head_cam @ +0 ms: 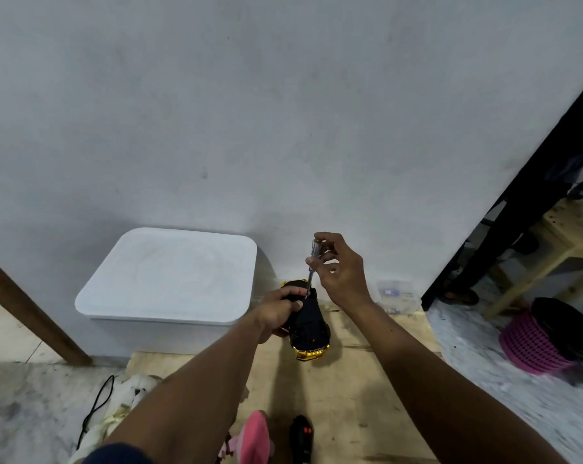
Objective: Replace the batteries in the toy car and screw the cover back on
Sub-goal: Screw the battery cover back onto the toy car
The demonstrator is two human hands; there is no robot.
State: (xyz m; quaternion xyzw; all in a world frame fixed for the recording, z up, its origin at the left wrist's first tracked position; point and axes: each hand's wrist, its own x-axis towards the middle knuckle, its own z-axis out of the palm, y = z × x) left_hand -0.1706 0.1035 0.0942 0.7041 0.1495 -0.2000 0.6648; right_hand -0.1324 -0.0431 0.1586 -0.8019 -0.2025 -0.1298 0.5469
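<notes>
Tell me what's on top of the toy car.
A screwdriver, held by the right hand, stands with its tip on the car. The left hand grips the car; its fingers cover the spot around the tip.

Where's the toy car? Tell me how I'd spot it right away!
Find the big white box against the wall. Just right of it, over the wooden board, the left hand grips the toy car with its black underside showing. Unlike the black remote nearer the camera, it has shiny gold ends and a screwdriver tip set on it.
</notes>
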